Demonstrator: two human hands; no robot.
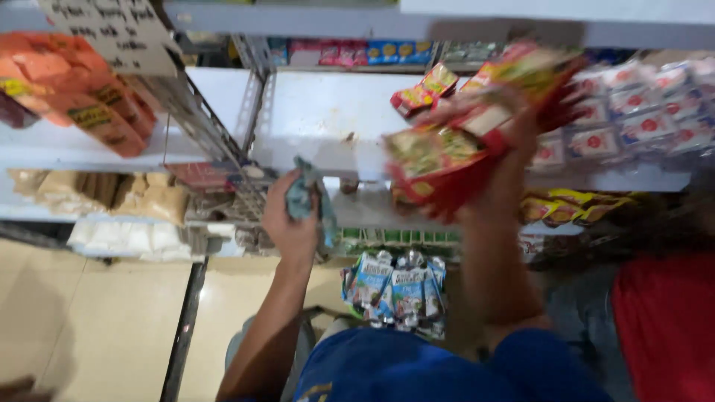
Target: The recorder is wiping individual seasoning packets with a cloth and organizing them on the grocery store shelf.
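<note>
Shop shelving: left hand (292, 216) gripping a blue-grey cloth (304, 195), right hand (500, 126) clutching a blurred stack of red sachets (447, 160) over a white shelf (320, 119), with orange packets (82, 89) at left and blue pouches (395, 286) below.

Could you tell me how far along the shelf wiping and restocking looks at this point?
Done: the middle white shelf is mostly bare. In hand: the left hand grips a blue-grey cloth by the shelf edge, while the right hand holds up a blurred bunch of red sachets. Left: a few red sachets on the shelf remain, and the held bunch is not set down.
</note>
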